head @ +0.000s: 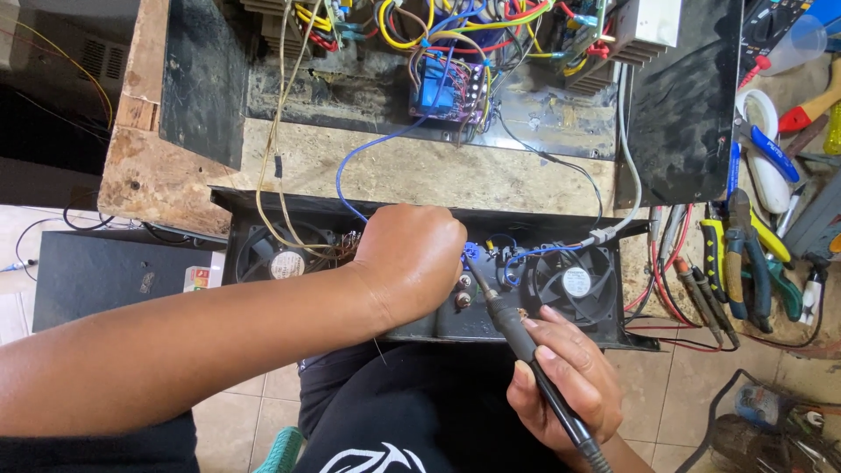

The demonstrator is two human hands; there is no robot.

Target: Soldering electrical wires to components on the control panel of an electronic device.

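Note:
My left hand (412, 256) is curled over the middle of a black metal panel (438, 326) that stands on edge at the bench front; what its fingers hold is hidden. My right hand (561, 377) grips a black soldering iron (517, 337), its tip (469, 263) pointing up to blue wires and terminals beside my left hand. The panel carries two round fans, one at the left (280, 254) and one at the right (574, 280). A blue wire (350, 158) runs from the panel to a blue relay board (442, 88) in the open chassis.
The open chassis (561, 114) on the worn wooden bench (175, 175) holds coloured wiring and finned heatsinks (631, 39). Pliers, cutters and screwdrivers (745, 254) lie at the right, with red and black leads (666, 280). A black box (96, 271) sits on the tiled floor at left.

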